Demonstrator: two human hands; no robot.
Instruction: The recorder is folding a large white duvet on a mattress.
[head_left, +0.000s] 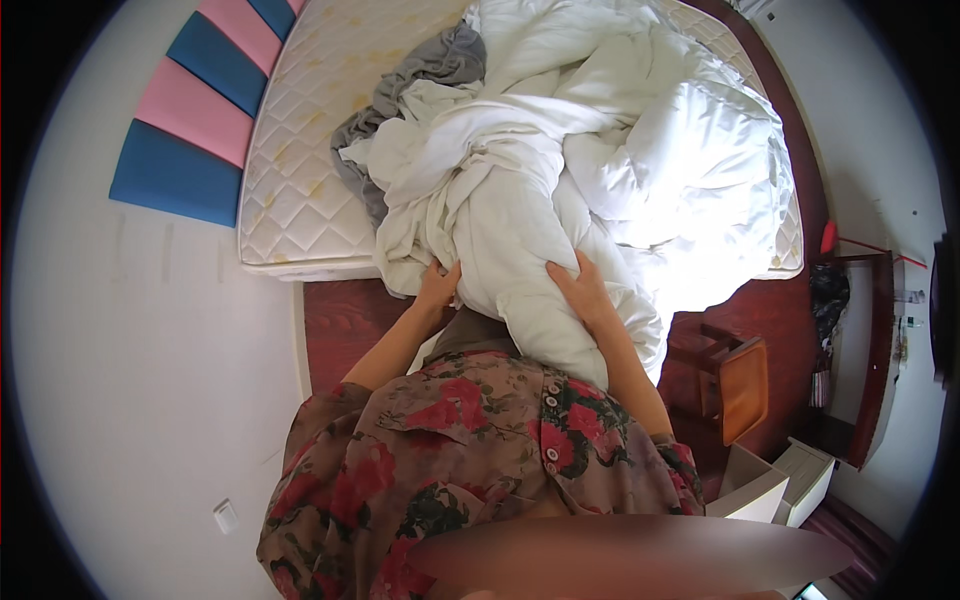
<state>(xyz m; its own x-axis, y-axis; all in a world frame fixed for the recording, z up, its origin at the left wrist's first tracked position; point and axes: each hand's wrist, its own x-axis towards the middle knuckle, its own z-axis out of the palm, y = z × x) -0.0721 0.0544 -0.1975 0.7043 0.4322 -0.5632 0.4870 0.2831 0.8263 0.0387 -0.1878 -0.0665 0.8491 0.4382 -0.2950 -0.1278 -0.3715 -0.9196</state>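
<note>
A bulky white duvet (517, 217) lies crumpled across the quilted mattress (300, 187), and part of it hangs over the near edge against my body. My left hand (438, 286) grips its left side, with the fingers partly hidden in the folds. On the right of the same bulge, my right hand (581, 285) holds the fabric between thumb and fingers. Along the duvet's left side runs a bunched grey cloth (442, 60). The mattress bears yellowish stains.
A blue and pink padded headboard (195, 127) stands at the left wall. To the right are a wooden chair (742, 390), pale drawers (806, 480) and a dark red wooden desk (874, 360). Dark red flooring (341, 322) shows below the mattress.
</note>
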